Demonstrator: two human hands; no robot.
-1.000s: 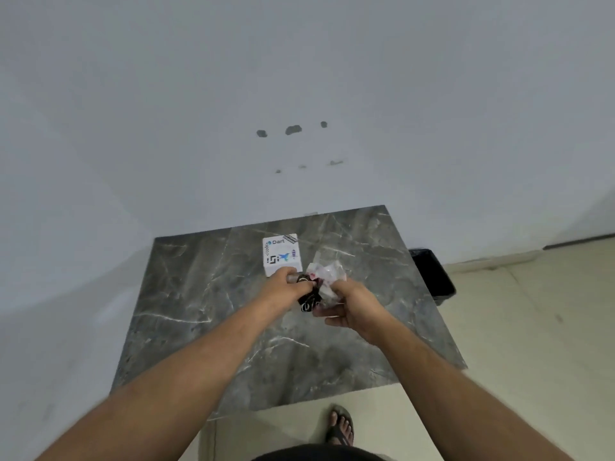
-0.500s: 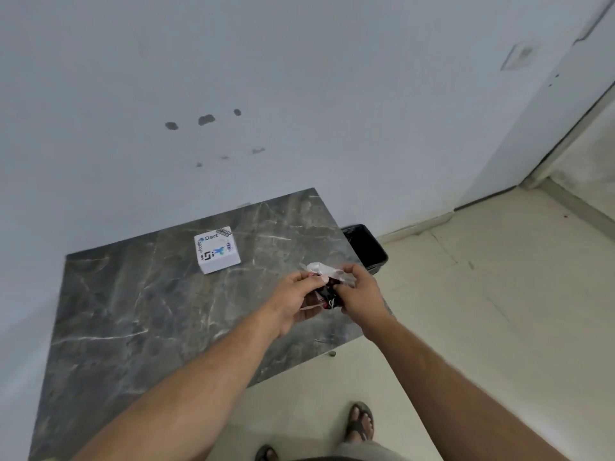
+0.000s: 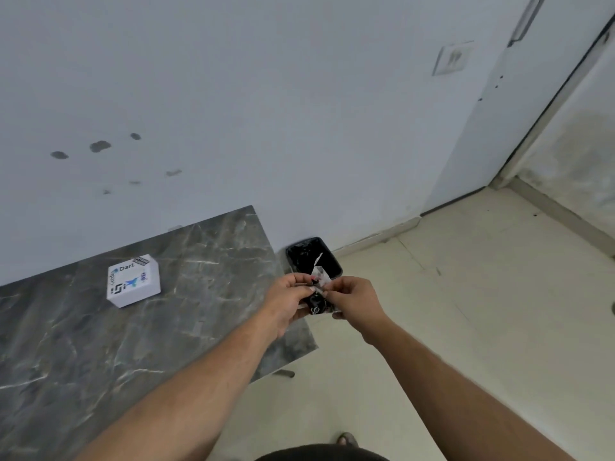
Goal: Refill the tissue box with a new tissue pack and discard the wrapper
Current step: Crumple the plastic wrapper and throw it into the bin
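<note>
At the centre of the frame the left hand (image 3: 289,302) and right hand (image 3: 355,302) both pinch the crumpled wrapper (image 3: 317,296), fingers clenched on it, just below the black bin (image 3: 312,257) standing on the floor off the desk's (image 3: 133,344) right edge. The tissue box (image 3: 133,280) sits at left on the desk. Risk, as I judge it: the light wrapper released short of the bin could drift and land on the floor beside it

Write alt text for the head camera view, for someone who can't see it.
Both hands, left and right, pinch a crumpled wrapper just short of a black bin on the floor. A white tissue box sits on the marble table.
</note>
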